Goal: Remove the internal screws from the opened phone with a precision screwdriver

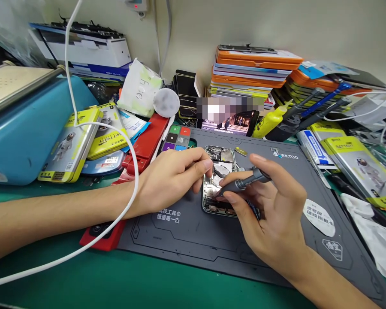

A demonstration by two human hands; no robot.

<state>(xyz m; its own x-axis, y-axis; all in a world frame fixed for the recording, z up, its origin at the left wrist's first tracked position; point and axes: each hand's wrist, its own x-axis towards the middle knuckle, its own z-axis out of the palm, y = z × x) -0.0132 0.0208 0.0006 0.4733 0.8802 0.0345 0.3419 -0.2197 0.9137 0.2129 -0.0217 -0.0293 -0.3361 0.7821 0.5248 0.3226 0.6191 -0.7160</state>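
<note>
One opened phone point(225, 171), a rounded rectangle with metal parts and pale patches bared inside, lies flat on one smooth dark-grey mat point(186, 240) over the green counter point(67, 274). Its long axis runs away from the person, one short end near, the other far; which end is its top cannot be told.

Two hands work at it. The left hand point(176, 174) is loosely curled at the phone's left edge, thumb close to the bent forefinger; whether it pinches anything cannot be told. The right hand point(273, 206) is closed around one slim, ridged grey screwdriver point(239, 184), tilted, its working end down-left over the phone.

Beyond the phone stand one yellow bottle point(270, 122) and one lit screen point(227, 122). Two glossy yellow battery boxes point(70, 146) lie left of the mat, crossed by one white cable point(133, 171).
</note>
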